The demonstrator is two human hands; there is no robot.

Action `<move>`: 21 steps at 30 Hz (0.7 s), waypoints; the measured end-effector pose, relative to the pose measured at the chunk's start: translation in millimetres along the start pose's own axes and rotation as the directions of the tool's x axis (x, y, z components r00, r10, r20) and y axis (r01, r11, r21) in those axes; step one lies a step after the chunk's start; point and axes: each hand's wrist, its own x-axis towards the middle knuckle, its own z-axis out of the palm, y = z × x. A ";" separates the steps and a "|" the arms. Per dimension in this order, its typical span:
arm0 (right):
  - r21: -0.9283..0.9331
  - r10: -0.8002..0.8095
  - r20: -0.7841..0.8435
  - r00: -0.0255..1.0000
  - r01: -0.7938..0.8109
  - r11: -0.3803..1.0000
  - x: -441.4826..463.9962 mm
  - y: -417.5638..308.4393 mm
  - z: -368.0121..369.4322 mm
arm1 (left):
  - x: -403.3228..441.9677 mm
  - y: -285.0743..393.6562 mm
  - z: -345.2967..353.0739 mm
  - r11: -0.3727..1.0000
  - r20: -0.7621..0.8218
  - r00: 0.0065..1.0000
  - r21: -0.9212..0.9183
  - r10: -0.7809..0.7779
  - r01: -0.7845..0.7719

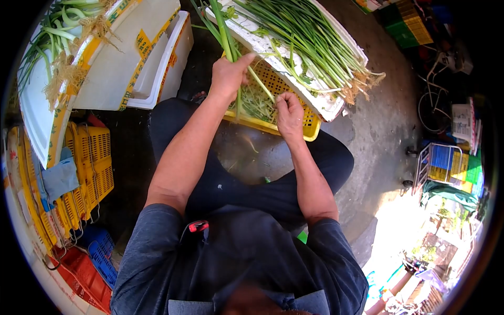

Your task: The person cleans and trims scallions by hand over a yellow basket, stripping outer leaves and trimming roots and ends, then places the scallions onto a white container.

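Observation:
My left hand [229, 76] is closed around a few scallions [224, 32], their green leaves pointing up and away. One pale stalk [262, 86] slants down from that hand to my right hand [290, 115]. The right fingertips pinch at its white end. Both hands are over a yellow plastic basket [314, 128], which holds loose green and pale trimmings [254, 102]. Across the basket's far right side lies a white foam board [332, 109], bearing a pile of scallions [315, 52] with brown roots [362, 84] toward the near right.
More rooted scallions [63, 34] lie on a white foam lid [39, 121] at upper left, beside foam boxes [157, 63]. Yellow crates [97, 152], a blue crate [102, 254] and a red crate [86, 278] stand left. A cart [436, 163] is at right on the concrete floor [378, 142].

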 end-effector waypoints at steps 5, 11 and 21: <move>0.014 -0.010 -0.130 0.991 0.012 1.000 1.5 10.5 -18.6 | -0.6 7.0 -2.1 0.999 -0.017 1.000 -0.038 -0.007 0.006; 0.117 0.065 -0.312 0.948 -0.029 0.993 9.5 29.0 -61.3 | 2.5 11.9 -8.6 1.000 -0.071 0.997 -0.023 0.019 -0.021; 0.124 -0.025 -0.264 0.964 0.059 0.991 15.6 1.4 -87.6 | 8.0 6.3 -10.8 0.998 -0.015 0.998 -0.014 0.054 -0.054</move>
